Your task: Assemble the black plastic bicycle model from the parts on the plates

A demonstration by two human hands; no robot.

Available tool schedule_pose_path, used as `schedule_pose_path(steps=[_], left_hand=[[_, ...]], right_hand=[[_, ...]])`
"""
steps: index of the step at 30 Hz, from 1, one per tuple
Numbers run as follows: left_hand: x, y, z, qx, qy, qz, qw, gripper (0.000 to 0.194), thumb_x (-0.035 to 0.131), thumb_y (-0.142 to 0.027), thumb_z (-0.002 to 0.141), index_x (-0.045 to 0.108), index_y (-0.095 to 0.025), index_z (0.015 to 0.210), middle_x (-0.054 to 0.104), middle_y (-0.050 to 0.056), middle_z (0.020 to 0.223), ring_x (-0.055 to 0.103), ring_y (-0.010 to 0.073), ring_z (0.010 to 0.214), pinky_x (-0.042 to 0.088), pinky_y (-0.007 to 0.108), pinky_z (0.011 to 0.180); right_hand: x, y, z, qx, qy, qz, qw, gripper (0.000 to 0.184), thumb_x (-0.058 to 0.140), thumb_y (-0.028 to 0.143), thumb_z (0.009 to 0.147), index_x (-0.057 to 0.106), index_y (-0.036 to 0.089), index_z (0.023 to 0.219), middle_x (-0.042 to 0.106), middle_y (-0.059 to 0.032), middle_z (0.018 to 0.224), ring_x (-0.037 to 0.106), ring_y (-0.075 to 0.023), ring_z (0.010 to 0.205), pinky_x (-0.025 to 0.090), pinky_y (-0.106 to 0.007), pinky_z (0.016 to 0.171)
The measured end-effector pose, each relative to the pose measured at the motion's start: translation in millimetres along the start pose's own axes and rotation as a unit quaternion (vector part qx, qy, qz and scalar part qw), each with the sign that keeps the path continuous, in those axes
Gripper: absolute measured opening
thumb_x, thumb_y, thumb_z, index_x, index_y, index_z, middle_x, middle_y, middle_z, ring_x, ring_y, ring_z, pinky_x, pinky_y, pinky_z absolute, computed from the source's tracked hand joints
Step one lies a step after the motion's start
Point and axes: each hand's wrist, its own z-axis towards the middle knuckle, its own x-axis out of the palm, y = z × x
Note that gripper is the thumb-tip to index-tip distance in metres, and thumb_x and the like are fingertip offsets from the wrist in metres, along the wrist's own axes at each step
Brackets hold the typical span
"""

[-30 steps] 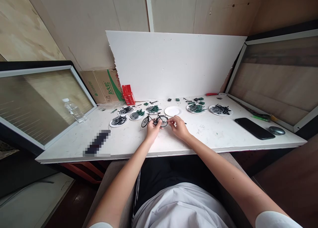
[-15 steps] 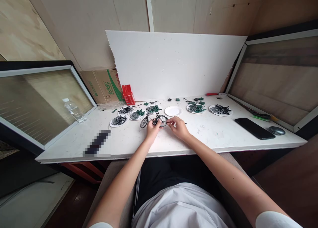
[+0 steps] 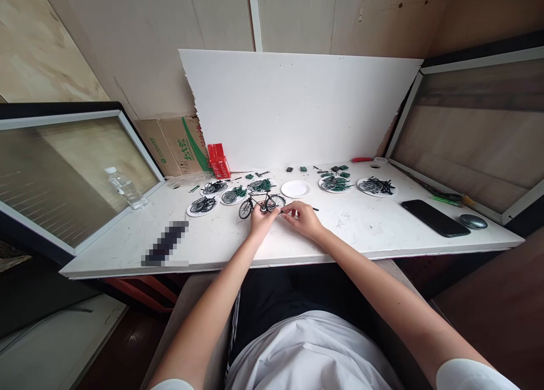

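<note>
A small black model bicycle point(image 3: 258, 200) is held above the table in my left hand point(image 3: 260, 221), whose thumb and fingers close on its lower middle. The bicycle leans a little, with both spoked wheels showing. Just right of the rear wheel, my right hand point(image 3: 301, 217) is closed in a pinch. A tiny dark piece point(image 3: 282, 211) shows at its fingertips; its kind is too small to tell. The fingertips are close to my left thumb, and I cannot tell whether they touch the bicycle. Behind the hands lies a white paper plate point(image 3: 296, 189) with nothing on it.
Plates of black parts point(image 3: 203, 205) and green parts point(image 3: 233, 195) stand left; others point(image 3: 335, 183), point(image 3: 377, 186) stand right. Small green and black blocks point(image 3: 303, 169) lie behind. A bottle point(image 3: 125, 187), red box point(image 3: 219, 162), phone point(image 3: 436, 217) and rounded grey object point(image 3: 473, 221) surround the work area.
The bicycle has shifted slightly left and tilted in my left hand. My right fingertips have moved a little left and down, from beside the rear wheel toward my left thumb.
</note>
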Motion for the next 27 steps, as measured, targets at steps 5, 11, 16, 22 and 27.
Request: schedule_pose_path(steps=[5, 11, 16, 22, 27], left_hand=[[-0.8, 1.5, -0.2, 0.003, 0.004, 0.004, 1.0, 0.056, 0.095, -0.038, 0.066, 0.063, -0.018, 0.107, 0.078, 0.013, 0.109, 0.075, 0.0251, 0.1, 0.06, 0.039, 0.093], [-1.4, 5.8, 2.2, -0.002, -0.002, 0.011, 1.0, 0.056, 0.095, -0.039, 0.067, 0.062, -0.018, 0.107, 0.077, 0.012, 0.107, 0.075, 0.0229, 0.094, 0.059, 0.036, 0.088], [-1.5, 4.9, 1.9, 0.002, -0.002, 0.016, 1.0, 0.053, 0.093, -0.036, 0.067, 0.061, -0.019, 0.106, 0.076, 0.009, 0.102, 0.074, 0.0215, 0.091, 0.059, 0.035, 0.086], [-1.7, 2.9, 0.5, -0.007, 0.002, -0.003, 1.0, 0.058, 0.092, -0.033, 0.067, 0.056, -0.021, 0.111, 0.075, 0.007, 0.101, 0.074, 0.0204, 0.09, 0.059, 0.033, 0.083], [-2.0, 3.0, 1.2, -0.004, 0.002, 0.004, 1.0, 0.057, 0.092, -0.035, 0.068, 0.057, -0.021, 0.111, 0.075, 0.006, 0.101, 0.074, 0.02, 0.088, 0.059, 0.033, 0.082]], right_hand=[[-1.5, 2.4, -0.1, 0.007, 0.01, 0.008, 1.0, 0.014, 0.074, 0.03, 0.093, 0.079, 0.023, 0.104, 0.08, -0.0067, 0.096, 0.073, -0.0215, 0.08, 0.06, -0.035, 0.072], [-2.6, 4.6, 0.0, 0.01, 0.013, 0.017, 1.0, 0.012, 0.075, 0.029, 0.092, 0.079, 0.022, 0.102, 0.081, -0.0061, 0.095, 0.074, -0.021, 0.078, 0.061, -0.034, 0.071], [-2.1, 5.9, 0.0, 0.014, 0.016, 0.014, 1.0, 0.01, 0.075, 0.025, 0.091, 0.08, 0.023, 0.099, 0.082, -0.006, 0.096, 0.075, -0.0217, 0.079, 0.061, -0.034, 0.071], [-2.5, 7.4, 0.0, 0.021, 0.025, 0.018, 0.999, 0.009, 0.075, 0.026, 0.091, 0.08, 0.024, 0.098, 0.083, -0.0064, 0.101, 0.076, -0.0223, 0.082, 0.062, -0.034, 0.072], [-2.0, 6.3, 0.2, 0.018, 0.022, 0.019, 0.999, 0.01, 0.075, 0.028, 0.093, 0.081, 0.024, 0.099, 0.083, -0.0065, 0.101, 0.077, -0.0228, 0.085, 0.061, -0.033, 0.072]])
